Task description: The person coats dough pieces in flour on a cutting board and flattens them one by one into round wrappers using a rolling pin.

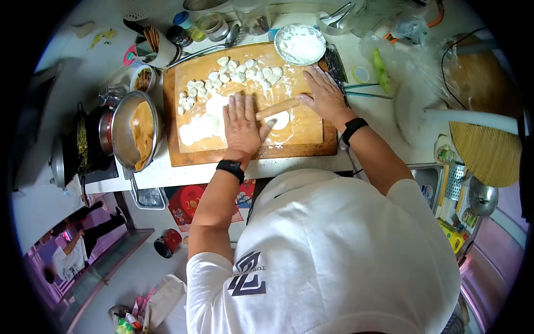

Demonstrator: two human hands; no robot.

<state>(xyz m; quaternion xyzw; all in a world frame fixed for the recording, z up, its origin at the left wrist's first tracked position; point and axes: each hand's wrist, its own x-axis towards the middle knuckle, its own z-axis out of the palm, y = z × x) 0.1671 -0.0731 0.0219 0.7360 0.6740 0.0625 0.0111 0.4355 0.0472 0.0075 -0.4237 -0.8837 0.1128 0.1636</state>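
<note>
A wooden rolling pin (pixel 280 108) lies across a floured wooden board (pixel 303 136), over the edge of a round dough wrapper (pixel 279 121). At the pin's left end is my left hand (pixel 243 123), flat with its fingers stretched out. My right hand (pixel 325 93) is spread over the right end, fingers extended past it. Several small dough pieces (pixel 239 74) lie along the far part of the board. Flattened pale wrappers (pixel 201 127) overlap beside my left hand, partly hidden by it.
A bowl of white flour (pixel 300 43) sits at the board's far right corner. To the left stands a metal bowl (pixel 118 131) with an orange-brown sheet inside. Chopsticks (pixel 367 94) and a green vegetable (pixel 381 69) lie to the right. Jars (pixel 212 25) line the back.
</note>
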